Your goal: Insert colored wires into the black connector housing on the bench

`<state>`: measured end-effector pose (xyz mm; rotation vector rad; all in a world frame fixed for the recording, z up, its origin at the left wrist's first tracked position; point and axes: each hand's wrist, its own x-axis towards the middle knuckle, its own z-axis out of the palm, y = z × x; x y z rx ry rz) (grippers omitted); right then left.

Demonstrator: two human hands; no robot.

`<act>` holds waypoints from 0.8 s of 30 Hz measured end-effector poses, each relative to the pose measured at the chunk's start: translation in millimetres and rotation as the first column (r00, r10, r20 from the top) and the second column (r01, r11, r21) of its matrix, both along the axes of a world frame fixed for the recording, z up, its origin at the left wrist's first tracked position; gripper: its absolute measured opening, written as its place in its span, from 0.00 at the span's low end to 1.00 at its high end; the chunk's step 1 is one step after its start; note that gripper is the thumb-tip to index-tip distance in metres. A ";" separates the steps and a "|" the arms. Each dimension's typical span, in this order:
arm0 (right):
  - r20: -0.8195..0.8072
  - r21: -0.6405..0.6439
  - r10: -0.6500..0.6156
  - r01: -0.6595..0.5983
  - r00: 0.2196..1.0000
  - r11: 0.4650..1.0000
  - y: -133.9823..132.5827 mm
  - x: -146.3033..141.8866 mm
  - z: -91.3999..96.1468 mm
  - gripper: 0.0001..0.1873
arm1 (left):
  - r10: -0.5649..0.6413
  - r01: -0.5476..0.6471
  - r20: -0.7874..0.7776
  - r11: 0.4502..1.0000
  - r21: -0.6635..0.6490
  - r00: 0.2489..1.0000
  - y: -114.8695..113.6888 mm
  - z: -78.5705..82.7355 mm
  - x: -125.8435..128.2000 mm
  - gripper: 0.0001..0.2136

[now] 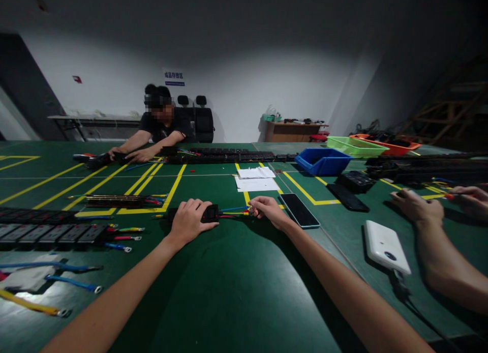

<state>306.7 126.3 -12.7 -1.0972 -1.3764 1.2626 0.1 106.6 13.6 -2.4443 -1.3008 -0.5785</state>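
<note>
My left hand [189, 222] lies over a short black rectangular module [210, 214], its fingers curled round the top and side. Blue, red and yellow wires [232, 214] run out of the module's right end. At the far end of these wires, my right hand [267, 211] is closed in a pinch on their tips. The fingers partly hide the wire ends, so small details there are unclear. Another thin wire end [158, 217] pokes out on the module's left side. Just right of my right hand lies a smartphone [300, 209].
Long black strips [53, 234] with ring-ended wires lie left. White papers [256, 179] and a blue bin [323, 161] are beyond my hands. A white power bank [387, 247] with a cable lies right, beside another person's hands [419, 208]. A co-worker [162, 121] leans over the far side.
</note>
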 end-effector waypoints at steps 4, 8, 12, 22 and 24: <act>-0.006 0.009 -0.037 0.037 0.999 0.999 3.1 -0.2 -4.2 0.23 | -0.004 0.004 0.013 1.000 0.006 1.000 -0.4 -0.3 -0.4 0.27; 0.025 0.019 -0.039 0.039 0.999 0.999 5.1 -0.4 -7.9 0.24 | -0.009 0.009 0.019 1.000 0.007 1.000 0.6 -0.7 -0.5 0.27; 0.046 0.027 -0.031 0.030 0.998 0.999 5.9 -0.7 -10.0 0.23 | -0.012 0.012 0.028 1.000 0.004 1.000 1.2 -1.2 -0.6 0.27; 0.099 0.023 0.001 -0.003 0.995 1.000 1.6 -1.4 -1.8 0.19 | 0.012 -0.014 0.030 0.998 0.061 0.999 -1.4 -1.0 -0.5 0.26; 0.110 0.027 0.006 -0.009 0.994 1.000 1.2 -1.5 -1.0 0.18 | 0.011 -0.013 0.035 0.998 0.065 0.999 -1.4 -1.4 -0.8 0.25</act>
